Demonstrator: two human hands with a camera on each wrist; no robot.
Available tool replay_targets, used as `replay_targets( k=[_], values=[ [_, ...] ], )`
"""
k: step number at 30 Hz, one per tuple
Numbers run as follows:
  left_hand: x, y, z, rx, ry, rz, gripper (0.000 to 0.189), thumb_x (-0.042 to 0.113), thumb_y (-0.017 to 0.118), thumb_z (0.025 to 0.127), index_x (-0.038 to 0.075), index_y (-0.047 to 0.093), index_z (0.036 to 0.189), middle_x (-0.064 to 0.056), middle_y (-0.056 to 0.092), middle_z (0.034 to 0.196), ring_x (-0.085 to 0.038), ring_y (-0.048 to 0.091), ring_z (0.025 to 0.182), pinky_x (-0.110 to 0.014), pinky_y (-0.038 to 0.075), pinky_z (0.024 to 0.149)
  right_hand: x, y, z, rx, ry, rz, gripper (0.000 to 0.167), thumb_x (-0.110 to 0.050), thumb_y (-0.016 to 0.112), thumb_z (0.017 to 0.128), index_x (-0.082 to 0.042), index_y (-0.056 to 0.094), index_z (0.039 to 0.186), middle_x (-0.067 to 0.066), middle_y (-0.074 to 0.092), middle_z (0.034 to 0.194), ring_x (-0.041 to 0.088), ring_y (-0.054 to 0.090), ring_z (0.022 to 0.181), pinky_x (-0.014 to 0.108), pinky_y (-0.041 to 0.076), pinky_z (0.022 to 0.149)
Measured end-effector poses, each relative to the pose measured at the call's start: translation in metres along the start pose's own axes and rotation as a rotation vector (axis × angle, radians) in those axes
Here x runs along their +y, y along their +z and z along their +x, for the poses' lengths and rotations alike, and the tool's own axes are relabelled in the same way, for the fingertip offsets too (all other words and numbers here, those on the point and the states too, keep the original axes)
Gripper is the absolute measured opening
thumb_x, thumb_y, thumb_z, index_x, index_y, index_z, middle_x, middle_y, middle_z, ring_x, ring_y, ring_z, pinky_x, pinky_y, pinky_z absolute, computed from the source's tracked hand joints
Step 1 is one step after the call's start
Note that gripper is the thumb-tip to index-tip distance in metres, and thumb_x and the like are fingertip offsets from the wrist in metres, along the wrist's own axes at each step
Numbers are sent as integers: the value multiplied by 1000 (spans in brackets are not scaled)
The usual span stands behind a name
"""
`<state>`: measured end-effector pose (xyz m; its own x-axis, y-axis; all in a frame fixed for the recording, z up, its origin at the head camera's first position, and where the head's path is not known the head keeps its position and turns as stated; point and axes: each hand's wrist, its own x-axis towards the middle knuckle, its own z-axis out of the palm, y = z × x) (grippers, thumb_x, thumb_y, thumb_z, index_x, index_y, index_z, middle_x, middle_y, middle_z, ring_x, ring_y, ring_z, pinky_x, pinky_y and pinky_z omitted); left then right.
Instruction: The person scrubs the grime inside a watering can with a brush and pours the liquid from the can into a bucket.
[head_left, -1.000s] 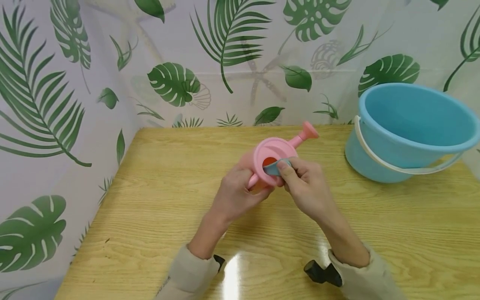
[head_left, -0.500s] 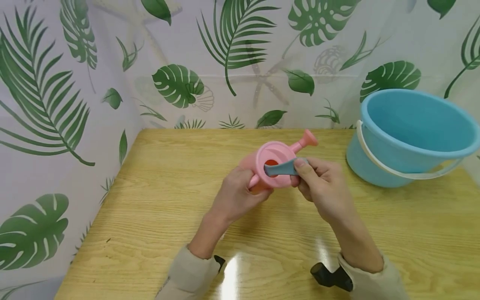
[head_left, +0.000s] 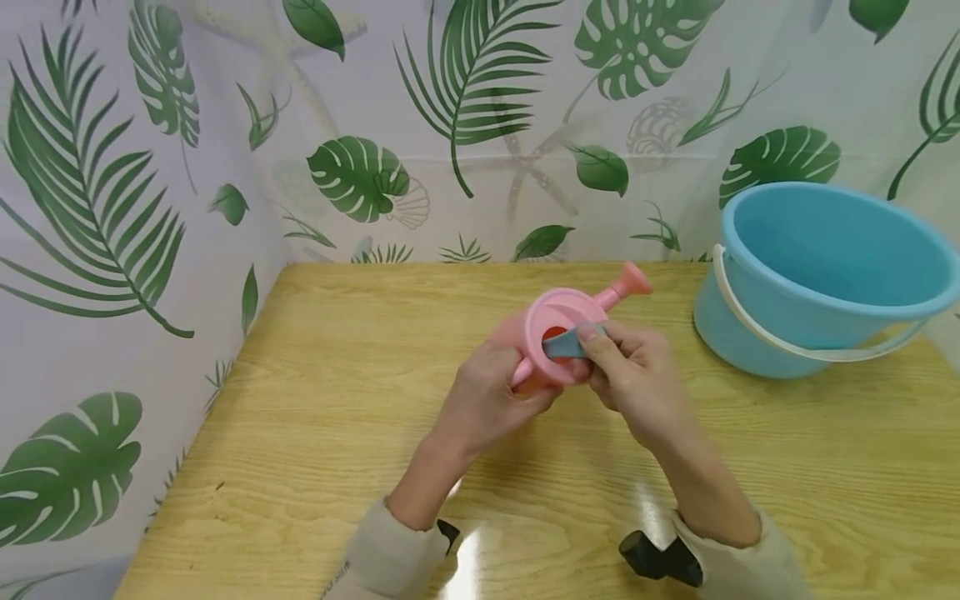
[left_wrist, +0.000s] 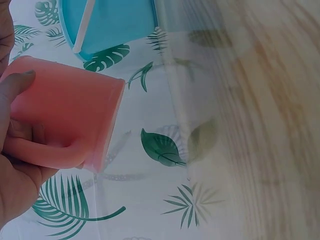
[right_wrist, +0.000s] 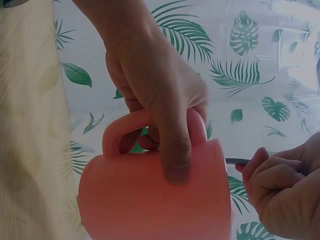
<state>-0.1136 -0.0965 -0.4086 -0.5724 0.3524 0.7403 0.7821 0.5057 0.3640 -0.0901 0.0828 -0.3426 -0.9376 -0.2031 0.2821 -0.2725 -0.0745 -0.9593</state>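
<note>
A pink toy watering can [head_left: 579,308] is held by my left hand [head_left: 480,396], which grips its loop handle. In the right wrist view the left thumb lies along the can's side [right_wrist: 145,205]. My right hand [head_left: 641,371] pinches a flat blue-grey strip, like the handle of a small tool [head_left: 564,343], between thumb and fingers at the can's mouth. Its inner end goes into the round opening, where something orange-red shows; the rest is hidden inside. The right wrist view shows a thin dark edge of the strip [right_wrist: 236,161] between can and fingers.
A large blue bucket [head_left: 765,333] with a white handle stands on the wooden table [head_left: 337,367] at the right. Behind and to the left hangs a leaf-patterned covering [head_left: 247,192]. Black wrist mounts [head_left: 660,558] sit at both sleeves.
My right hand first drew the blue-grey strip outward to the right, then moved it partly back in, so less of it shows. The left hand and watering can have shifted slightly right.
</note>
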Motion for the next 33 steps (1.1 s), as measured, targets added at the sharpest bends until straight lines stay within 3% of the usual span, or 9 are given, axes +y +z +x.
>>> replay_targets(
  k=[4,9,14,21,25,33],
  values=[
    [1,0,1,-5,4,-12,30,16,86,76,7,58,81,2,52,68,-12,47,70,-22,46,70,-8,-5,-5,32,-10,78,32,-9,49,105,-2,69,80,-2,44,54,21,15,41,35,7,37],
    [1,-1,2,-9,-27,-17,31,16,86,77,8,56,79,2,52,69,-13,48,73,-23,45,70,-15,-9,-9,65,-22,122,35,-11,51,104,4,60,74,3,47,56,20,18,41,33,8,37],
    [0,-2,2,11,-38,-4,33,15,86,77,7,54,75,1,50,68,-13,48,71,-22,46,69,-16,-4,-9,53,18,3,37,-15,49,106,10,55,79,3,41,54,15,24,42,32,13,37],
    [4,-1,3,39,-10,59,31,16,86,77,8,57,76,1,54,66,-14,49,69,-25,48,69,-10,8,-3,-4,108,-200,36,-17,44,107,8,52,83,-1,38,55,7,31,45,25,25,39],
    [6,0,3,28,-4,88,31,17,86,78,8,56,76,1,53,67,-14,48,68,-26,47,68,-10,9,-2,-7,117,-201,37,-16,44,107,8,51,81,-2,39,55,6,30,45,25,24,39],
    [4,-1,3,15,-35,80,29,18,84,81,8,57,80,3,46,65,-13,42,66,-25,43,67,-17,1,-4,2,98,-103,38,-17,45,107,11,53,83,0,41,56,11,26,43,31,16,38]
  ],
)
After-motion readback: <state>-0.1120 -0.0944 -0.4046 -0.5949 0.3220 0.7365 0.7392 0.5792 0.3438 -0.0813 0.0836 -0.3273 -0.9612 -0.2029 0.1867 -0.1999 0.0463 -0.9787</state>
